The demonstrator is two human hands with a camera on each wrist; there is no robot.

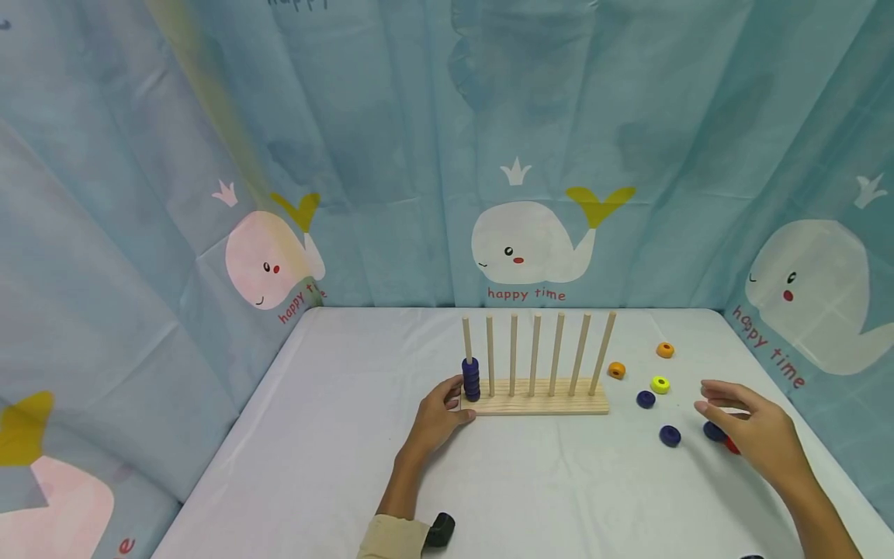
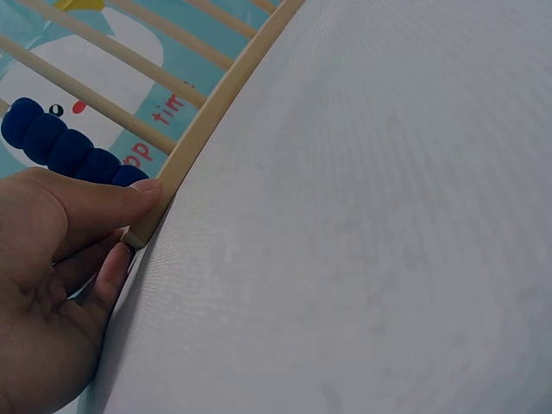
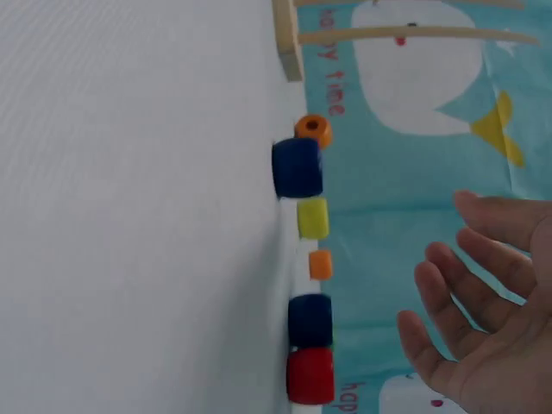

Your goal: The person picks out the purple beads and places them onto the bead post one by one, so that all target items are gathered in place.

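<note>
A wooden peg rack (image 1: 538, 404) with a row of upright pegs stands at mid-table in the head view. Several dark blue beads (image 1: 471, 380) are stacked on its leftmost peg. My left hand (image 1: 436, 419) grips the left end of the base, thumb on the front edge, as the left wrist view also shows. Over the right side of the table my right hand (image 1: 757, 431) hovers with fingers relaxed and nothing in them. Below it lie a blue bead (image 1: 714, 432) and a red bead (image 1: 731, 446), the red one partly hidden by the hand.
Loose beads lie right of the rack: two orange, one yellow bead (image 1: 660, 384), a blue bead (image 1: 646, 399) and another blue bead (image 1: 670, 435). A dark object shows at the bottom edge. Behind the white table (image 1: 335, 404) hangs a whale-print curtain (image 1: 391, 155).
</note>
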